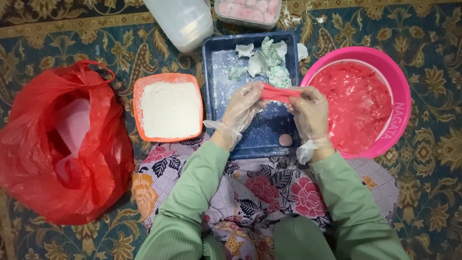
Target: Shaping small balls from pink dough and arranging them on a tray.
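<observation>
Two gloved hands meet over the blue tray (214, 72), the left hand (243, 108) and the right hand (310, 110) each pinching one end of a strip of red dough (276, 93), so both grips are clenched on it. The dough is stretched flat and thin between them, smooth and bright red, held above the tray's floured middle. Nearest the lap, a small pink ball (286, 140) sits at the tray's near edge, just by the right wrist. Bare floured room lies on the tray's left half. An orange tub of flour (168, 109) flanks the left side, a pink bowl of red batter (358, 103) touches the right. Farther off, green and white paper cups (263, 60) crowd the tray's far end.
</observation>
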